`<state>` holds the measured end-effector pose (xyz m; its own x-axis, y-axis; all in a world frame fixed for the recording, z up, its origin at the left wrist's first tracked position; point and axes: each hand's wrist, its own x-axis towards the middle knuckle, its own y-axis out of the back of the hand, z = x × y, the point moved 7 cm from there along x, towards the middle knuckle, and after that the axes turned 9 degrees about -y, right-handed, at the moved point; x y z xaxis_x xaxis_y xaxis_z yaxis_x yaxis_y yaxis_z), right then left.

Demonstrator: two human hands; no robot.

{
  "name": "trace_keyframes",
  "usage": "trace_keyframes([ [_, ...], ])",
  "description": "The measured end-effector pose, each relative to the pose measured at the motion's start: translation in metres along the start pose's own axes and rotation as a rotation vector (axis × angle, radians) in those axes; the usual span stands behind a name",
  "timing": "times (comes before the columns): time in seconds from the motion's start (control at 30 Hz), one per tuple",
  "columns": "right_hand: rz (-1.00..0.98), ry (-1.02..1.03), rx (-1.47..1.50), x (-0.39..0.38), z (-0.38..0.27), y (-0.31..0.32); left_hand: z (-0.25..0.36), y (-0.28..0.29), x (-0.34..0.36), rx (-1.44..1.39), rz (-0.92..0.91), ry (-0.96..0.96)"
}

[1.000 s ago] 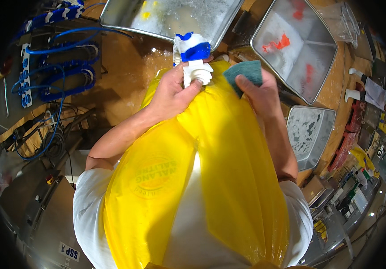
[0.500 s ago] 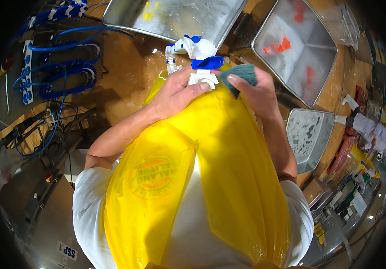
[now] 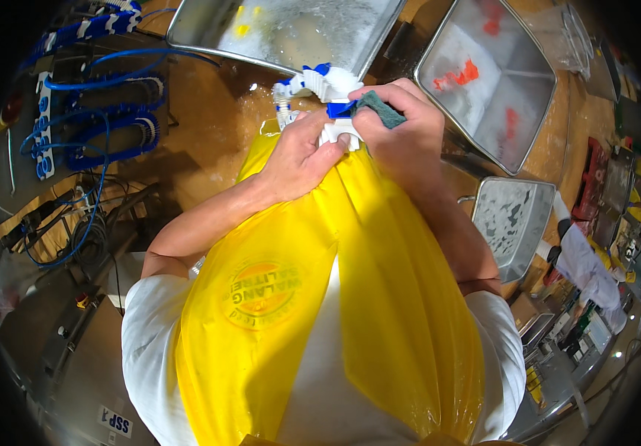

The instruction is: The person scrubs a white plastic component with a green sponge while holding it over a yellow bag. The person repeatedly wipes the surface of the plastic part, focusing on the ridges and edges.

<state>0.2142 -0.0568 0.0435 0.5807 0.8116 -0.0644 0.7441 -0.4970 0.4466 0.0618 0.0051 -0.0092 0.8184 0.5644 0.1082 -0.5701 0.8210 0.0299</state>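
A length of white plastic conveyor chain with blue pieces curves over the top of my yellow apron. My left hand is closed on its near white link, thumb on top. In my right hand is a dark green scouring pad, pinched between thumb and fingers. The pad presses against a blue piece of the chain, just beyond the left thumb. My right hand covers part of the chain's right side.
Ahead stands a metal tub of sudsy water; a second metal tub at right holds foam and red pieces. Nearer is a smaller metal basin. Blue-and-white chains and blue hoses lie on equipment at left. A person in white is far right.
My right hand has moved left, bringing the scouring pad from beside the chain onto its blue piece. The left hand keeps its hold. The person at far right has shifted nearer.
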Motion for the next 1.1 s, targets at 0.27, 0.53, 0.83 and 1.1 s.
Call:
trace_keyframes([
  [0.27,-0.018,-0.265,0.062,0.002,0.007,-0.023,0.000,0.012,0.002,0.074,0.108,-0.047],
  [0.53,-0.204,-0.321,0.144,0.014,0.026,-0.040,-0.017,0.019,-0.004,0.069,0.118,0.069],
  [0.83,-0.464,-0.533,0.451,0.006,0.035,-0.032,-0.008,0.024,0.001,-0.092,0.121,0.122],
  [1.1,-0.290,-0.502,0.352,0.008,0.023,-0.038,-0.015,0.024,0.005,-0.139,-0.011,0.170],
])
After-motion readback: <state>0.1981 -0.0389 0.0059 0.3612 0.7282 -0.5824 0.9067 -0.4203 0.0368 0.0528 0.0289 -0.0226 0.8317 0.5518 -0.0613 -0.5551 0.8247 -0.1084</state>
